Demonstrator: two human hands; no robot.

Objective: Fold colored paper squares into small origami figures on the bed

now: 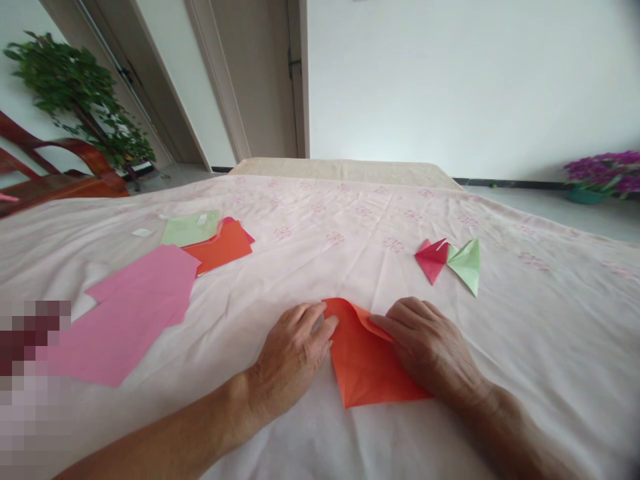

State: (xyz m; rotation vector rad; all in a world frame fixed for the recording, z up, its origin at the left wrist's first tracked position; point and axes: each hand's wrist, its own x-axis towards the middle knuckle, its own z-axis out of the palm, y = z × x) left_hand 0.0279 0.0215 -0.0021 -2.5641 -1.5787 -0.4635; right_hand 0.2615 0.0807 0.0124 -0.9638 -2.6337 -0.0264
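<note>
An orange sheet of paper lies on the cloth in front of me, with its far edge curling over toward me. My left hand pinches the sheet's far left corner between thumb and fingers. On the other side, my right hand holds the folded-over edge, its fingers pressed on the flap and its palm over the sheet's right part. Beyond my right hand lie two folded paper shapes, one red and one light green, their tips touching or nearly so.
Pink sheets overlap on the left of the flowered tablecloth. Behind them are orange sheets and a light green packet. A wooden chair and a leafy plant stand at far left, purple flowers at right.
</note>
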